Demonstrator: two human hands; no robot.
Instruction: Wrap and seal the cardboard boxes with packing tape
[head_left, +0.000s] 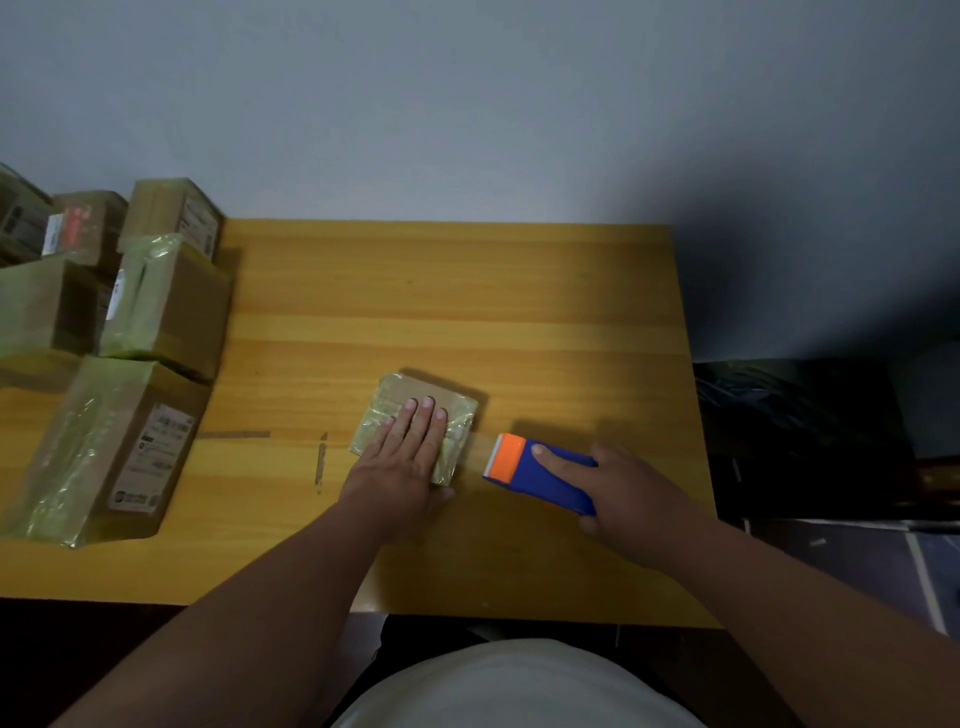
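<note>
My left hand (410, 457) lies flat, fingers straight, pressing the small cardboard box (415, 423) near the middle of the counter (519, 312) — the box is partly wrapped in clear tape. At its 3 o'clock, just beside it, my right hand (623, 493) grips the blue tape dispenser (545, 475), orange cutter end toward the box. At 9 to 10 o'clock, well apart, sit taped boxes (156, 306) — stacked.
</note>
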